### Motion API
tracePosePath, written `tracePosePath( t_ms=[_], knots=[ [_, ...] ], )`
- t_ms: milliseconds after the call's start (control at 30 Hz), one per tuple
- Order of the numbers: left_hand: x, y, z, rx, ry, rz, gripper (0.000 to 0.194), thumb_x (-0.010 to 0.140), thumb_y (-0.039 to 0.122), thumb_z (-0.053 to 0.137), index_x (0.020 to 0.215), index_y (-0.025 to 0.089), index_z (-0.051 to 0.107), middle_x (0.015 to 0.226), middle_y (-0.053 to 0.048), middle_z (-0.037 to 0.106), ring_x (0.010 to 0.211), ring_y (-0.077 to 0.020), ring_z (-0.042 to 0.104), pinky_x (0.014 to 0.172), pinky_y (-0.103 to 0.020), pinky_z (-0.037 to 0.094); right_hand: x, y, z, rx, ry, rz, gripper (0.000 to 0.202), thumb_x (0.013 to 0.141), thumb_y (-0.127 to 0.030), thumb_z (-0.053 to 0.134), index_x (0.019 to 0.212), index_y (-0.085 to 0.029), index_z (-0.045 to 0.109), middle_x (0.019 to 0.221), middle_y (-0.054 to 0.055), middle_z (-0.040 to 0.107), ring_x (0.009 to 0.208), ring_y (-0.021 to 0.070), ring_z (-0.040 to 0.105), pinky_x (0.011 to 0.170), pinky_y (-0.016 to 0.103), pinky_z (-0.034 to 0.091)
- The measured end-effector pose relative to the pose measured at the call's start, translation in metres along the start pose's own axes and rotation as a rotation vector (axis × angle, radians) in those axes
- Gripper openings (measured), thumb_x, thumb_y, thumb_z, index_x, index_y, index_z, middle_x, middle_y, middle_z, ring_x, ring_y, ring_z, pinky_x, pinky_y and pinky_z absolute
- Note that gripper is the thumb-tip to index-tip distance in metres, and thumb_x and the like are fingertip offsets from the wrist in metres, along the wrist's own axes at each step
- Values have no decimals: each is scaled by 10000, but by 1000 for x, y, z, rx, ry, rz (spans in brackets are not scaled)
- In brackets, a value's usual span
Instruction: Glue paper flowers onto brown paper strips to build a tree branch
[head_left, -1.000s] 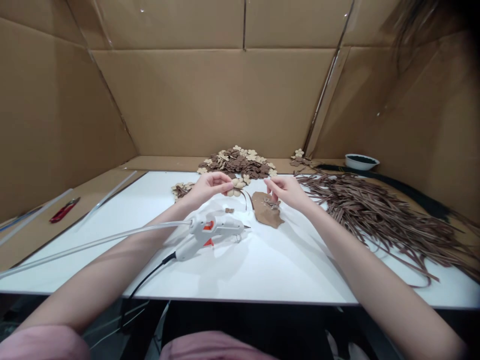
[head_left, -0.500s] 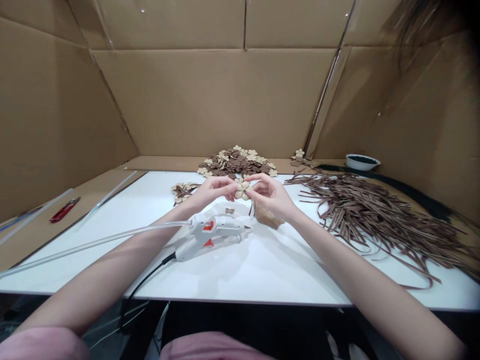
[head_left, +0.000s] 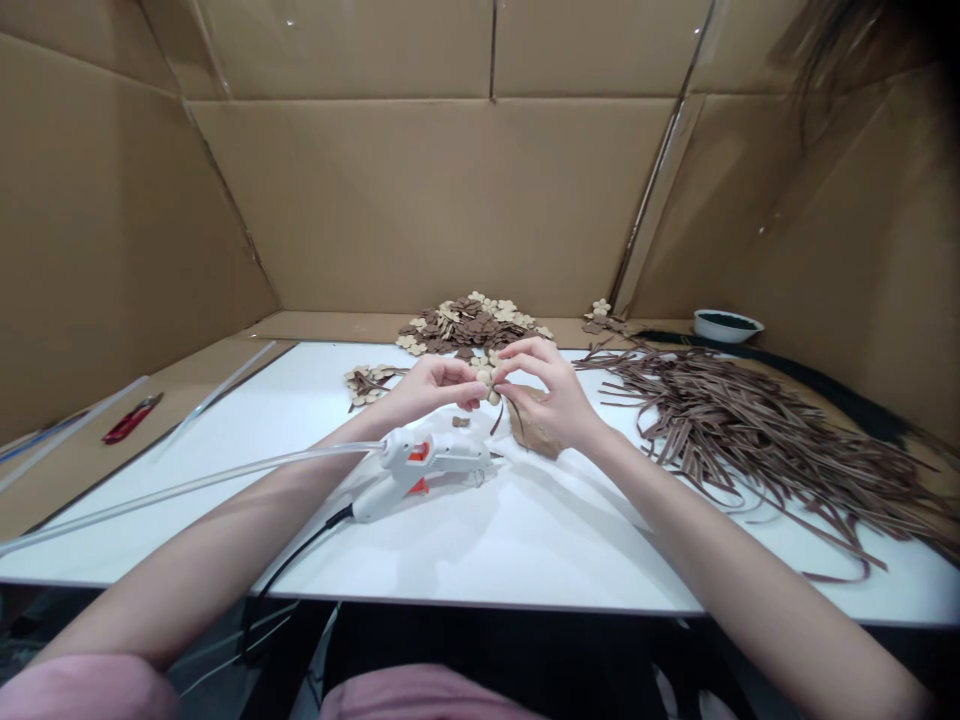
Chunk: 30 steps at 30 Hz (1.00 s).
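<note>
Between my two hands is a small cream flower cutout (head_left: 485,379) with rounded petals. My left hand (head_left: 442,382) pinches its left side between thumb and fingers. Thumb and fingertips of my right hand (head_left: 546,390) close on its right side. A thin brown strip (head_left: 496,419) hangs below the flower. Just under my hands, a white glue gun (head_left: 420,462) with an orange trigger lies on the white board, its nozzle pointing right. A brown lump (head_left: 534,425) sits behind and below my right hand, partly hidden by it.
Brown and cream flower cutouts (head_left: 476,325) are heaped at the back. A smaller flower bunch with strips (head_left: 367,383) lies left of my left hand. Many brown strips (head_left: 735,420) spread over the right side, near a white bowl (head_left: 727,325). A red cutter (head_left: 132,418) lies far left.
The flower has tilted between my fingers, and its hanging strip has swung left. My right hand has shifted slightly, its fingers more arched. The glue gun stays where it was.
</note>
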<state>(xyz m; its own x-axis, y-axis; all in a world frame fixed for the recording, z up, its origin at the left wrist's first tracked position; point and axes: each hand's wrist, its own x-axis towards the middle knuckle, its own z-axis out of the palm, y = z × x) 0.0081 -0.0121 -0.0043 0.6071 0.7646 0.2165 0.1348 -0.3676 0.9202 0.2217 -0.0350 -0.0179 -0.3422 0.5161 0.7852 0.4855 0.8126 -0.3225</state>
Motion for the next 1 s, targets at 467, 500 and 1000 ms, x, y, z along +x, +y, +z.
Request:
tracePosePath(
  t_ms=[467, 500, 1000],
  knots=[
    [-2, 3, 2, -11, -72, -2, 282, 810, 375, 706, 861, 99, 689, 729, -46, 673, 666, -129, 624, 631, -236, 495, -1, -2, 2, -87, -32, -63, 90, 880, -160, 623, 837, -228, 661, 1041, 59, 638, 981, 218, 569, 882, 397, 429],
    [-2, 3, 2, -13, -76, 0, 280, 813, 374, 704, 865, 99, 689, 736, -46, 672, 668, -127, 622, 630, -234, 493, -1, -2, 2, -94, -32, -65, 85, 883, -162, 621, 836, -224, 656, 1038, 60, 639, 975, 217, 567, 880, 395, 425],
    [0, 3, 4, -15, -53, 10, 276, 786, 371, 720, 813, 100, 670, 721, -35, 641, 654, -123, 597, 622, -237, 481, 2, -4, 4, -133, -130, -36, 81, 920, -177, 525, 863, -224, 558, 1026, 79, 609, 990, 246, 526, 858, 409, 403]
  ],
)
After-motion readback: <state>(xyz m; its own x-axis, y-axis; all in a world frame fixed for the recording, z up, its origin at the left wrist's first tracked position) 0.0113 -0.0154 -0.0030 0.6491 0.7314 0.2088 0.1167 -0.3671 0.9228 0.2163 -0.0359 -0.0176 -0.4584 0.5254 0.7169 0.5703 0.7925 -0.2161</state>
